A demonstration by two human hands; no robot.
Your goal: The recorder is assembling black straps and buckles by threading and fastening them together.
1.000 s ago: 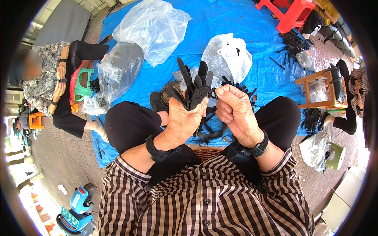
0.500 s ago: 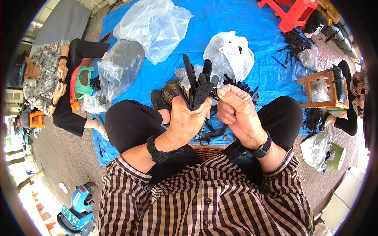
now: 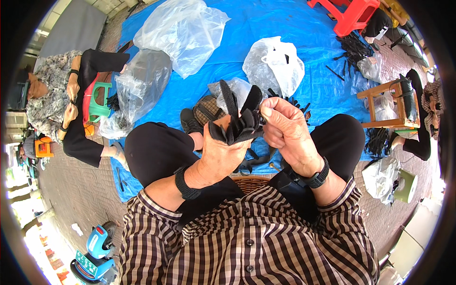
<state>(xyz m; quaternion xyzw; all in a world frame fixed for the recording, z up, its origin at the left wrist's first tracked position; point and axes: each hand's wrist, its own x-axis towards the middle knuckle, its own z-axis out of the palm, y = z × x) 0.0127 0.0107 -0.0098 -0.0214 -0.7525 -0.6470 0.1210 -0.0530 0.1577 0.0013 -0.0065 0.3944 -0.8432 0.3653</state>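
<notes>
My left hand (image 3: 222, 154) is closed around a bunch of black fabric strips (image 3: 235, 124), held up in front of my knees. Two of the strips stand higher than the others, and the rest bunch or fold over at the top of my grip. Thumb and forefinger of my right hand (image 3: 290, 133) pinch at the right edge of the bunch. A small piece there is mostly covered by the fingertips, and I cannot make out what it is. Between my knees a wicker basket (image 3: 250, 184) shows in part under my hands.
A blue tarp (image 3: 209, 76) covers the ground ahead, bearing clear plastic bags (image 3: 183, 35), a white bag (image 3: 280, 64) and black strip piles (image 3: 354, 52). A wooden stool (image 3: 380, 126) stands right. A co-worker (image 3: 52, 90) sits left by a green stool (image 3: 99, 102).
My left hand has tilted, and the strips in it now fan out lower and wider. My right hand has moved slightly up, still pinching at the bunch's right edge.
</notes>
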